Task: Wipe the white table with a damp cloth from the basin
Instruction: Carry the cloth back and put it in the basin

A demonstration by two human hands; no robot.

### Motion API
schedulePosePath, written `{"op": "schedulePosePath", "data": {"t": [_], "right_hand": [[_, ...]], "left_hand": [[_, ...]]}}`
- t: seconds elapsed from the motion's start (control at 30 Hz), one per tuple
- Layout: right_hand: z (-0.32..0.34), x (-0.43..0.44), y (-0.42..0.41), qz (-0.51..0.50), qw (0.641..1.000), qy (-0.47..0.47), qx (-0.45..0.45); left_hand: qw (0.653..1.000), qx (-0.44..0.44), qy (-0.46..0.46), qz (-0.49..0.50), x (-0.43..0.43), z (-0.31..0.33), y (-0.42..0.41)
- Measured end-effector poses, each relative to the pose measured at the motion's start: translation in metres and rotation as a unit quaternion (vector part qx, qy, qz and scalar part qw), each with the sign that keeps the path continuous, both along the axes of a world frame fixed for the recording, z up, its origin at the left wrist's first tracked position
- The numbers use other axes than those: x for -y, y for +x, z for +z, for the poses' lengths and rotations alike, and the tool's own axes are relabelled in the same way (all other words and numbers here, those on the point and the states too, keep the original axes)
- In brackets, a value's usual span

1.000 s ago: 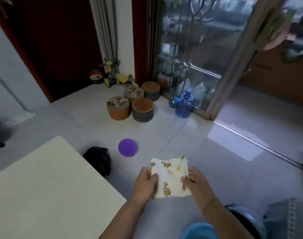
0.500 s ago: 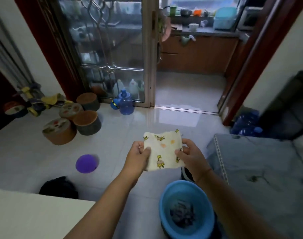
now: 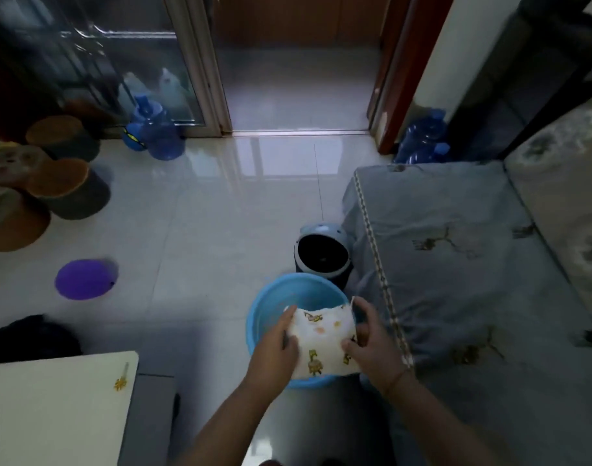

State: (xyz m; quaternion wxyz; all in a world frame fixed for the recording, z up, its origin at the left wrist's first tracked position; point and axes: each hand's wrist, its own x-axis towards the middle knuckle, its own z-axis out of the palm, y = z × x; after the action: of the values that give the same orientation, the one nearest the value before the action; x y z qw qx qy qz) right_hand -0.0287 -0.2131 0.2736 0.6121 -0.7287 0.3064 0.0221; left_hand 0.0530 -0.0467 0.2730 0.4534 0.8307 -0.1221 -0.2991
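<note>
A white cloth [image 3: 323, 341] with small yellow prints is stretched between both hands, directly over the blue basin [image 3: 271, 304] on the floor. My left hand [image 3: 276, 354] grips its left edge and my right hand [image 3: 372, 341] pinches its right edge. The cloth hides most of the basin's inside. The white table [image 3: 52, 412] shows only its corner at the lower left, apart from the hands.
A small dark bin with a pale blue rim [image 3: 323, 253] stands just behind the basin. A grey-covered sofa [image 3: 456, 264] fills the right. A purple ball [image 3: 82, 279], a black bag [image 3: 29, 338], round stools [image 3: 62, 183] and blue water jugs [image 3: 160, 132] lie on the tiled floor.
The view swung right and down from the table toward the basin. Both hands carried the cloth lower, from in front of me to right over the blue basin.
</note>
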Motion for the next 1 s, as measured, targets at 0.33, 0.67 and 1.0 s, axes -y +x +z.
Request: {"op": "schedulePosePath", "data": {"t": [0.33, 0.67, 1.0], "right_hand": [[-0.208, -0.003, -0.032, 0.170, 0.968, -0.087, -0.161], [-0.329, -0.016, -0.039, 0.279, 0.890, -0.262, -0.249], [-0.352, -0.013, -0.030, 0.281, 0.840, -0.393, -0.247]], "left_hand": [[0.980, 0.016, 0.175, -0.097, -0.001, -0.214, -0.040], [0.941, 0.080, 0.288, -0.155, 0.001, -0.324, -0.057], [0.898, 0.142, 0.364, -0.202, -0.004, -0.353, -0.047]]}}
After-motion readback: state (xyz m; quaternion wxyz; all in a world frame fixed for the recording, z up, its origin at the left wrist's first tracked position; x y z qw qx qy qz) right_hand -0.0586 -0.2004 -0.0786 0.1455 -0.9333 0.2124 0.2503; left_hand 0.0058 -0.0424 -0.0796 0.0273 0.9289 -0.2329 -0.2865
